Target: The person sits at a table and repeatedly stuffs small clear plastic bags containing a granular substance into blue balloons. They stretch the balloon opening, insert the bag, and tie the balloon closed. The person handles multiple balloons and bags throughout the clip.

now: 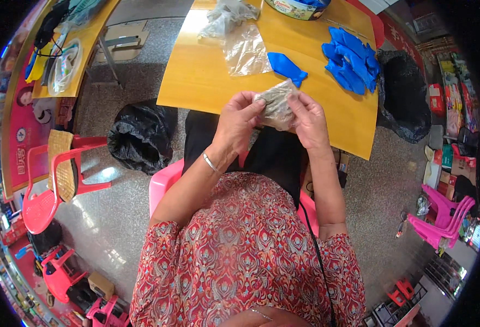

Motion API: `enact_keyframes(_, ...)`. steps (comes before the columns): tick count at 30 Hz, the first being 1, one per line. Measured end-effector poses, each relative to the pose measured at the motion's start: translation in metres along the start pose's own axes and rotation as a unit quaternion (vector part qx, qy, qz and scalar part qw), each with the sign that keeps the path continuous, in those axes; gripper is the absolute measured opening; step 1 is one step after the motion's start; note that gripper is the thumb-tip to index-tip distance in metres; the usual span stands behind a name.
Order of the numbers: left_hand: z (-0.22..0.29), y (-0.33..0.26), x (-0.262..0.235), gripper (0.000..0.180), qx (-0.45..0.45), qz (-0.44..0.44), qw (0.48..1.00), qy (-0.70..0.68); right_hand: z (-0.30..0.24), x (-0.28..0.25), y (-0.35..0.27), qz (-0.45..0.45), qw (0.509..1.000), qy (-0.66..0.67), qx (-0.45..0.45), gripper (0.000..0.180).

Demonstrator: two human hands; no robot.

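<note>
Both hands are raised over the near edge of the yellow table. Between them is a small clear plastic bag [276, 103] with something greyish-beige folded or packed inside; I cannot make out what. My left hand [235, 121] pinches the bag's left side between thumb and fingers. On its right side, my right hand [310, 121] grips it the same way. Just beyond the bag lies a flat blue piece [287, 67], narrow and fish-like in outline. A heap of similar blue pieces [352, 61] rests farther right. An empty-looking clear bag [246, 50] lies flat at the left.
Crumpled translucent plastic [228, 17] and a round tub [297, 8] holding blue things are at the table's far side. Black plastic bags stand on the floor left [142, 136] and right [406, 98] of the table [196, 82]. A pink chair [60, 180] is at the left.
</note>
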State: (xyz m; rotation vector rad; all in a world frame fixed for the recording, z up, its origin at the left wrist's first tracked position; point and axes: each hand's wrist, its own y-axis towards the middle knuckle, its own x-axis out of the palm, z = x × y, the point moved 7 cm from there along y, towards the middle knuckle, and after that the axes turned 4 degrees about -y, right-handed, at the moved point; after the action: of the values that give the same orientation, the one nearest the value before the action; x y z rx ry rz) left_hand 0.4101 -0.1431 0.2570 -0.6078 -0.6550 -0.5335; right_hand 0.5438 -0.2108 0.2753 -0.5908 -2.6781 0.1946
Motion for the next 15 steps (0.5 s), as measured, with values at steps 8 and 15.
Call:
enact_keyframes(8,-0.012,-0.004,0.000,0.017,-0.060,0.032,0.998,0.002,0.007,-0.008,-0.007,0.004,0.999,-0.032,0.000,0.030)
enact_keyframes(15,-0.012,-0.010,0.014,0.021,0.021,-0.003,0.980,0.197,0.006,-0.032,-0.006,0.036,0.999,-0.021,-0.017,0.026)
